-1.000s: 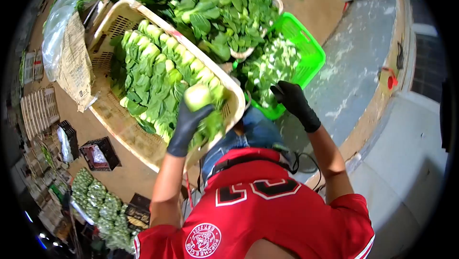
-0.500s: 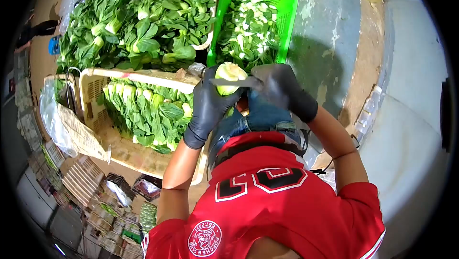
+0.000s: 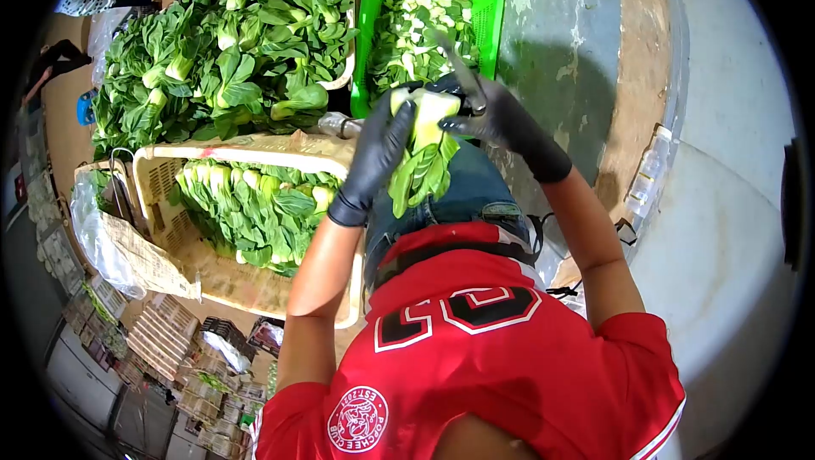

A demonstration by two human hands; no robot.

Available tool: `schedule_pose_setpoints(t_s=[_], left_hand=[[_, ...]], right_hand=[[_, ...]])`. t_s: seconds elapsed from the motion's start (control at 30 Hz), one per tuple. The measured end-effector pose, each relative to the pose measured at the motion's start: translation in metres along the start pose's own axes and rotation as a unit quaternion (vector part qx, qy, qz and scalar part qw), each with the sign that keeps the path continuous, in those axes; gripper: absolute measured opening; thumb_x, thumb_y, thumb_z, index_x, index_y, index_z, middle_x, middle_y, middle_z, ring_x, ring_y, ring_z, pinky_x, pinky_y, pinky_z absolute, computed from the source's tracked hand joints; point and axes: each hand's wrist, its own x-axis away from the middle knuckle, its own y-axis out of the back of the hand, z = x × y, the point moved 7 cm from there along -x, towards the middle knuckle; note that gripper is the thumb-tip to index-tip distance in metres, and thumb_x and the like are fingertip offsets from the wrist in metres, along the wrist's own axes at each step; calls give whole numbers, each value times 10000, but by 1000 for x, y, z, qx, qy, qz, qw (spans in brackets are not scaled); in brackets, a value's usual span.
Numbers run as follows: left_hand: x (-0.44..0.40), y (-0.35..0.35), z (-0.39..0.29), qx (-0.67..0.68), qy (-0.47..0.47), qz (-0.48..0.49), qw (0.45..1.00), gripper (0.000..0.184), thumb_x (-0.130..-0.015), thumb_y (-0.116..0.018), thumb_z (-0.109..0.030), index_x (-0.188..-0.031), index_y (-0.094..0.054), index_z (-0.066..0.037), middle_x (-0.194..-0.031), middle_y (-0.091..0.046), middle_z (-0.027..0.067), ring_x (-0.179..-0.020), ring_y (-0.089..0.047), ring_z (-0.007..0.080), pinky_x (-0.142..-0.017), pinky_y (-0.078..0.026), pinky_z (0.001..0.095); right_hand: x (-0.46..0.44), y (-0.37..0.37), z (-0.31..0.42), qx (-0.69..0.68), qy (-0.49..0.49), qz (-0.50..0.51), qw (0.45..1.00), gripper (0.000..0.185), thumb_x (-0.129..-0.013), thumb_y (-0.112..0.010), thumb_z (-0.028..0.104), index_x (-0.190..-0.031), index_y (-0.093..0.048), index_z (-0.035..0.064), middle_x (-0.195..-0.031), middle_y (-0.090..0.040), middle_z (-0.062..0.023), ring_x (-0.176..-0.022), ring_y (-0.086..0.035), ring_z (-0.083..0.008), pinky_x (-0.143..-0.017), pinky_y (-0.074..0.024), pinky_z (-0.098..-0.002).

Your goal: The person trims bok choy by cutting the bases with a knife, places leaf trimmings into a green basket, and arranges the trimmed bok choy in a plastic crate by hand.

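Note:
My left hand [image 3: 379, 148], in a black glove, is closed around a bok choy [image 3: 430, 116]. Its pale stem end points up and its green leaves hang down over my jeans. In my gloved right hand [image 3: 507, 120] is a knife [image 3: 463, 70], its blade angled up and to the left, away from me. The thumb and fingertips of that hand also touch the bok choy's right side. Just beyond both hands stands a green plastic basket [image 3: 495, 14] with pale cut stem pieces and leaves in it.
A beige crate [image 3: 255, 290] at left holds bok choy in rows. Behind it lies a large heap of bok choy [image 3: 225, 53]. A plastic bag [image 3: 93, 231] hangs at far left. A person's arm [image 3: 51, 65] shows at the upper left edge. Pale flooring [image 3: 722, 205] lies at right.
The bok choy has turned from stem end facing me to leaves hanging toward me. The knife has swung from lying across the stem to pointing up and away. The view has shifted slightly.

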Motion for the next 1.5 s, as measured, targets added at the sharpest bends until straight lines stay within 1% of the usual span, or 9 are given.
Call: schedule_pose_setpoints(t_s=[0.4,0.53,0.63,0.73,0.9,1.0,1.1,1.3,1.5], left_hand=[[-28,-27,83,352,200,65,912,367,-857,-588,-127,-1184,-472,-5,-1050,-592,72,-885,-609,154,-746,-512,272],[-25,-5,83,286,177,10,942,401,-840,-633,-236,-1142,-507,-3,-1005,-609,82,-856,-611,159,-742,-503,282],[-29,4,73,189,106,-58,975,378,-818,-670,-209,-1091,-534,14,-962,-612,67,-824,-579,124,-720,-473,261],[-28,3,43,119,52,-56,990,308,-875,-582,-163,-1140,-534,-12,-1001,-608,63,-836,-590,141,-746,-487,268],[-17,53,75,287,98,-146,942,255,-874,-546,-126,-1093,-561,4,-902,-634,56,-755,-593,117,-666,-476,242],[2,81,75,-148,9,-192,970,513,-806,-645,-296,-1165,-509,45,-1095,-579,187,-1013,-559,265,-880,-428,342],[14,87,82,-21,47,-154,987,511,-834,-618,-281,-1214,-477,32,-1160,-549,156,-1069,-520,234,-923,-395,325],[34,56,69,421,-1,30,907,334,-928,-474,-182,-1211,-482,-6,-1152,-559,71,-979,-537,147,-851,-444,269],[62,75,47,388,84,-70,915,467,-873,-564,-274,-1210,-470,35,-1134,-556,111,-990,-545,167,-876,-428,295]], right_hand=[[-8,25,-99,-300,-234,-69,922,319,-762,-654,284,-926,-594,16,-699,-522,25,-606,-463,-85,-530,-378,-250],[-18,76,-39,368,26,-193,909,560,-770,-678,408,-1127,-537,1,-853,-640,-110,-771,-620,-173,-683,-480,-301],[-10,32,-53,-40,-236,-15,971,632,-739,-718,385,-1181,-494,-6,-883,-608,-144,-771,-594,-226,-729,-476,-341],[-29,0,-58,17,-37,-45,998,493,-759,-696,226,-1144,-507,-17,-841,-554,-45,-699,-495,-119,-654,-436,-302],[-6,25,-91,-448,-231,-24,863,425,-858,-502,225,-1211,-472,-10,-1062,-586,-103,-921,-590,-194,-819,-484,-327],[-5,17,-75,-527,-242,2,814,507,-836,-509,284,-1235,-446,-23,-1120,-570,-141,-967,-588,-237,-843,-486,-360],[-23,-19,-19,-598,-250,89,757,480,-813,-498,257,-1218,-471,1,-1104,-582,-149,-929,-598,-235,-823,-504,-355],[-62,-86,-29,-306,-183,161,920,240,-792,-558,122,-1010,-604,33,-787,-589,-24,-647,-536,-99,-609,-453,-255],[-74,-87,51,-2,94,122,988,248,-794,-650,104,-1013,-603,-2,-694,-588,-61,-567,-548,-148,-552,-445,-287]])
